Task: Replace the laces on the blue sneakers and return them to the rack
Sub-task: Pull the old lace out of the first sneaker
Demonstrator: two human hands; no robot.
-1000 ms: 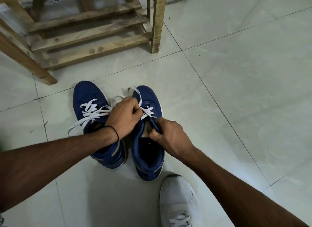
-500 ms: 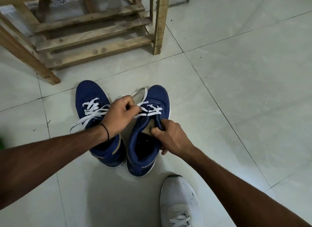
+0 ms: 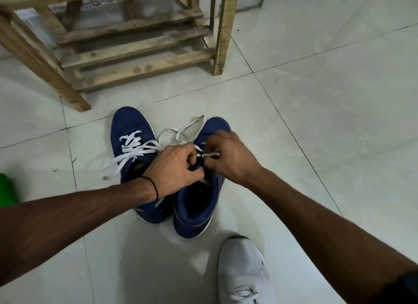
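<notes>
A: Sneakers, where?
B: Both on the tiled floor (image 3: pixel 316 122), side by side, toes toward the wooden rack (image 3: pixel 135 50), near it, not on it. The left sneaker (image 3: pixel 131 127) is laced, and its tied lace (image 3: pixel 133 149) has a loop trailing onto the tile.
A: Hands?
B: Both are over the right sneaker (image 3: pixel 194 213). The left hand (image 3: pixel 174 168) has its fingers curled tight, gripping the blue upper at the front of the shoe opening. There's a black band (image 3: pixel 155 186) on that wrist.
A: Right one?
B: The right hand (image 3: pixel 228 159) has its fingertips pinched together on the loose lace (image 3: pixel 181 131), just above the eyelets. The rest of that lace lies slack between the two toes.
A: Which eyelet?
B: Can't tell, the hands cover it.
A: Other stuff?
B: A white shoe (image 3: pixel 244 267) sits at bottom right, near the right sneaker's heel. A green object (image 3: pixel 6 188) is at the left edge, blurred.
</notes>
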